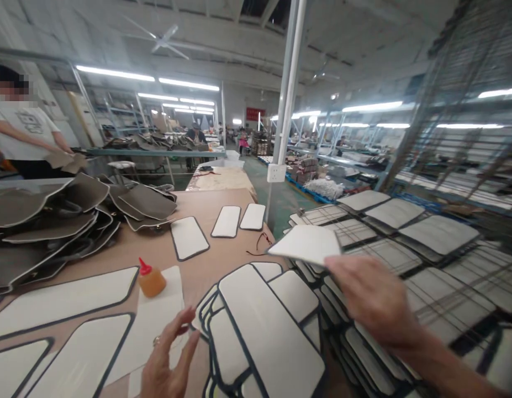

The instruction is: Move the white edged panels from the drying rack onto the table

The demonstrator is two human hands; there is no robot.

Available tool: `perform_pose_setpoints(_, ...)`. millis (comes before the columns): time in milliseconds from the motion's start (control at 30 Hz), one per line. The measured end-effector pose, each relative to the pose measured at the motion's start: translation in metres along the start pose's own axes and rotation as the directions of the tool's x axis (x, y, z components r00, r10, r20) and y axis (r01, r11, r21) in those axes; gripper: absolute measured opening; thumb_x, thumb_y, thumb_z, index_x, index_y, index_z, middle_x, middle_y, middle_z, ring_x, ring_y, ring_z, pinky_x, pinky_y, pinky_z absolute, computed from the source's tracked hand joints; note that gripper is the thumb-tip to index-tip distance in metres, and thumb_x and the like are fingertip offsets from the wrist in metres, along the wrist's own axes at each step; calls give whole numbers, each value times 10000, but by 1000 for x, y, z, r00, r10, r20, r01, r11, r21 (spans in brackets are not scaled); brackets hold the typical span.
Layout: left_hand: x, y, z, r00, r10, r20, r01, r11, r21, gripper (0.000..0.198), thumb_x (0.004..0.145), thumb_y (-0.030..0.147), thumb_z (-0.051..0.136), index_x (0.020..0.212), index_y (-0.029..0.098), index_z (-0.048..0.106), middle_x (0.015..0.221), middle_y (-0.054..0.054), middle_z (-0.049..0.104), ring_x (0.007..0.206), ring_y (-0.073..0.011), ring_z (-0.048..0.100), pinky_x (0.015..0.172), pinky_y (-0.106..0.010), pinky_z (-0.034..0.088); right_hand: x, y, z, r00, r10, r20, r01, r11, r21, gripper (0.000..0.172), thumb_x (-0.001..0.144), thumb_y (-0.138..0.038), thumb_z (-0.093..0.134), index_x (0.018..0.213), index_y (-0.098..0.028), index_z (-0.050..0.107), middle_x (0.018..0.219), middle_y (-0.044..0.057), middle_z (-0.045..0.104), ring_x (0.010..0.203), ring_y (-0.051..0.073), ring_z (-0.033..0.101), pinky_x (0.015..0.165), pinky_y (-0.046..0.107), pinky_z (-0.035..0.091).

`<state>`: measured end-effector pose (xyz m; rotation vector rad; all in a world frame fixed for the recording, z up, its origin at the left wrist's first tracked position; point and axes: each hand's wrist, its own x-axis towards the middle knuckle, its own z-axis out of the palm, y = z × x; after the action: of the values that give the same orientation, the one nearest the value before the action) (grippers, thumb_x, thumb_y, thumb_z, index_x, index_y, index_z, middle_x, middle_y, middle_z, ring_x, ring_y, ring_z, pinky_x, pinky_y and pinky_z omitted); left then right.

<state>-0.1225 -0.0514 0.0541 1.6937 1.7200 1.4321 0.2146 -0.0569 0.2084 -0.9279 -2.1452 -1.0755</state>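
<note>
My right hand (374, 298) is closed on the near corner of a white panel (307, 243), which it holds up in the air between the table and the wire racks on the right. My left hand (170, 354) is open, thumb and fingers apart, just left of a pile of white dark-edged panels (272, 326). A ring shows on one of its fingers. Whether its fingertips touch the pile's edge I cannot tell. Behind it, a glue bottle (152, 281) with a red nozzle and amber contents stands on a white sheet (160, 315).
Larger dark-edged panels (69, 298) lie at the left; smaller ones (189, 237) lie farther back. Glasses (262, 243) rest near the table's right edge. Grey-brown pieces (73, 215) are heaped left. A post (283, 132) rises beyond the table. Panels cover wire racks (408, 254). A person (27, 127) stands left.
</note>
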Motion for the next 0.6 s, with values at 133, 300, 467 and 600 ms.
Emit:
perform_pose_setpoints(133,22,34,34,931,313,187,-301,949,-92,375,847,402,439,1164,239,554,1161,-47,626,1078,-213,566,930,-381,461,-60,-124,46,947,76,311,-180,930,320,558,797,-90,375,1349,-146,319,987,89,667,850,217,626,723,326,483)
perform_pose_setpoints(300,20,10,105,648,480,591,-570,821,-42,411,831,174,342,1191,165,540,1048,-91,676,944,-220,630,789,-401,516,-108,-153,23,833,217,508,-399,872,282,938,780,-286,525,1414,-76,-134,1263,167,532,1012,247,593,753,305,510)
perform_pose_setpoints(467,30,-16,104,606,764,222,-785,619,13,390,867,302,422,1220,148,482,1047,-129,656,917,-231,633,749,-360,542,-186,-102,-99,557,646,521,-494,763,-417,861,676,-140,484,1450,-152,107,1470,102,261,1338,361,211,981,529,353)
perform_pose_setpoints(600,25,-16,87,596,784,172,-800,598,47,428,858,330,441,1251,162,451,1044,-131,654,906,-244,640,730,-364,550,-267,-80,-151,668,563,486,-302,802,-515,847,676,-64,390,1457,-141,70,1305,113,506,1187,294,469,904,430,423)
